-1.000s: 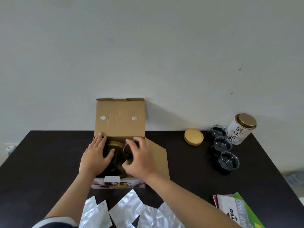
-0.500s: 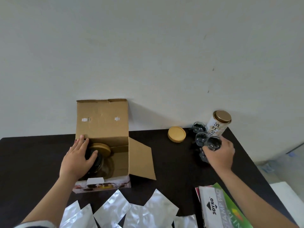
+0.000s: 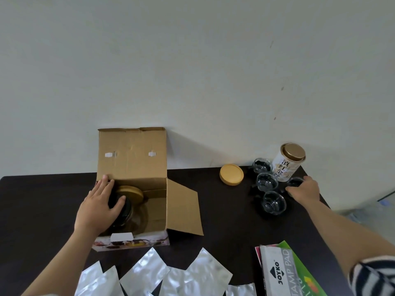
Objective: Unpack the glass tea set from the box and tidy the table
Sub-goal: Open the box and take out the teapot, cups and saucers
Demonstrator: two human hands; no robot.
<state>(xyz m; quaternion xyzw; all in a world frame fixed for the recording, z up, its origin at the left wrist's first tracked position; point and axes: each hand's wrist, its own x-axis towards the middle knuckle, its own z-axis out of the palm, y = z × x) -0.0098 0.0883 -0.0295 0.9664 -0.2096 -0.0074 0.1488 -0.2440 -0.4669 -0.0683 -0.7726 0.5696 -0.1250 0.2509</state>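
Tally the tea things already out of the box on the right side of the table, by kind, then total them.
Glass cups: 4, the last at the right hand's fingertips
Loose round wooden lid: 1
Tea tin with gold lid: 1
Total: 6

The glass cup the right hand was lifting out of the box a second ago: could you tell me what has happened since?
The right hand carried the glass cup rightward to the three cups beside the tea tin, still gripping it. The left hand stayed on the teapot in the box.
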